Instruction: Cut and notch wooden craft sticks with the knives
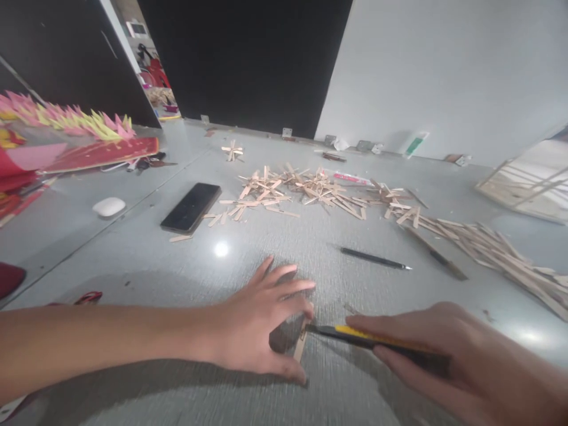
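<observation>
A short flat wooden stick (300,345) lies on the grey surface, spanned by my left hand (261,319). The index fingertip presses on its far end and the thumb is at its near end; the other fingers are spread forward. In my right hand (444,349) is a black and yellow utility knife (368,338), gripped by its handle. Its blade tip points left and meets the stick near the index fingertip; whether it has cut in cannot be seen.
Beyond my hands lie a pen (375,258), a black phone (191,207) and a heap of short wooden pieces (317,188). Long strips (501,251) are piled at right, near a dark narrow blade-like piece (437,254). A white case (109,206) and pink-yellow paper craft (75,121) sit left.
</observation>
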The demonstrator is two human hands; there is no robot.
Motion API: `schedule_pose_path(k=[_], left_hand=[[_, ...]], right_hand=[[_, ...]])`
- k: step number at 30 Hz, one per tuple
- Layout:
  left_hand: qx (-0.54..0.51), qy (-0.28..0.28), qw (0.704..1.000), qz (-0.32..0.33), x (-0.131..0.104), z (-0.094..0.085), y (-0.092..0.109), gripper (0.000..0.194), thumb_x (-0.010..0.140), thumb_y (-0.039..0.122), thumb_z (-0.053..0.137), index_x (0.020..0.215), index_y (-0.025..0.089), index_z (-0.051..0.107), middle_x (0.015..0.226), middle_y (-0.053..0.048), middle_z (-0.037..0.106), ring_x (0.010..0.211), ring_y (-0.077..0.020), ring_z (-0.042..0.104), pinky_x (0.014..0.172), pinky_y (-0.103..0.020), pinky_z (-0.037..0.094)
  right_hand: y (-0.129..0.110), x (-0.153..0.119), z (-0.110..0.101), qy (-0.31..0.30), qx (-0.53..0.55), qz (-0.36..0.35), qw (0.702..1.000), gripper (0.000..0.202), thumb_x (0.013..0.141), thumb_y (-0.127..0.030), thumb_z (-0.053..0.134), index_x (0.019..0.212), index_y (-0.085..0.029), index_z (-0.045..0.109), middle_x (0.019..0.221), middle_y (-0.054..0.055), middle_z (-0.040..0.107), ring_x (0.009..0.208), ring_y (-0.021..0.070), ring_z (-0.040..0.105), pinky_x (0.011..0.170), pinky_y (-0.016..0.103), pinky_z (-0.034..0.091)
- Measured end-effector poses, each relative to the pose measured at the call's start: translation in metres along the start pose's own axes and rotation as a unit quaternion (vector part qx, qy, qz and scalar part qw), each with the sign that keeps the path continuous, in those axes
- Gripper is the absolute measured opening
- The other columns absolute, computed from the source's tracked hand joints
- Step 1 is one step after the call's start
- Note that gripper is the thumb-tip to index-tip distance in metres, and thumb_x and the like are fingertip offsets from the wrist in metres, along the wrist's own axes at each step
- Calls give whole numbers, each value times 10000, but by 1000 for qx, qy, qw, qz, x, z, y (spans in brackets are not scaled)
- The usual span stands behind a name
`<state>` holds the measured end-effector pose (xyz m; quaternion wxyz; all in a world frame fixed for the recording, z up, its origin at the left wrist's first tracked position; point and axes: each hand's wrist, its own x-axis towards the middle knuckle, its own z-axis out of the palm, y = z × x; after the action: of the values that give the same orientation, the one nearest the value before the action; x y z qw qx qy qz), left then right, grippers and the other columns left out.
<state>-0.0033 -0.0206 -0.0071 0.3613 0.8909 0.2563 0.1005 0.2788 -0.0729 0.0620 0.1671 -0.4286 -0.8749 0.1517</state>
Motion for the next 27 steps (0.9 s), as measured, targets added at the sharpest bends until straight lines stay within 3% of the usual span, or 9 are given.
schedule_pose_path(k=[13, 22, 25, 27], left_hand=[[-4, 4, 1000, -11, 0, 1, 4, 630, 793, 660, 812, 1266, 283, 635, 1644, -89, 444, 1588, -462, 154, 1235, -754, -60], [-13, 14, 1000, -9, -1, 3, 3, 605, 791, 653, 815, 1240, 290, 634, 1644, -81, 449, 1590, -462, 157, 1238, -755, -53], [-10, 3, 1000, -22, -1, 3, 4, 582, 793, 652, 813, 1208, 288, 628, 1660, -67, 427, 1594, -459, 144, 1240, -751, -57], [-14, -2, 999, -32, 0, 2, 5, 570, 791, 652, 810, 1186, 287, 622, 1671, -57, 410, 1597, -456, 132, 1241, -749, -56]], right_hand=[[2, -3, -1, -8, 11, -16, 1000, 353, 1012, -347, 480, 1133, -439, 799, 777, -14, 809, 562, 188, 744, 451, 229, 568], [5, -12, 5, -73, 50, 46, 995, 395, 984, -356, 499, 1271, -516, 718, 907, -45, 824, 689, 202, 784, 563, 270, 615], [5, -23, 8, -83, 22, 69, 994, 415, 989, -407, 495, 1342, -578, 633, 919, -66, 816, 709, 215, 787, 576, 301, 635], [2, -27, 10, -87, 1, 73, 993, 421, 996, -400, 478, 1359, -557, 623, 881, -47, 809, 708, 225, 788, 551, 302, 633]])
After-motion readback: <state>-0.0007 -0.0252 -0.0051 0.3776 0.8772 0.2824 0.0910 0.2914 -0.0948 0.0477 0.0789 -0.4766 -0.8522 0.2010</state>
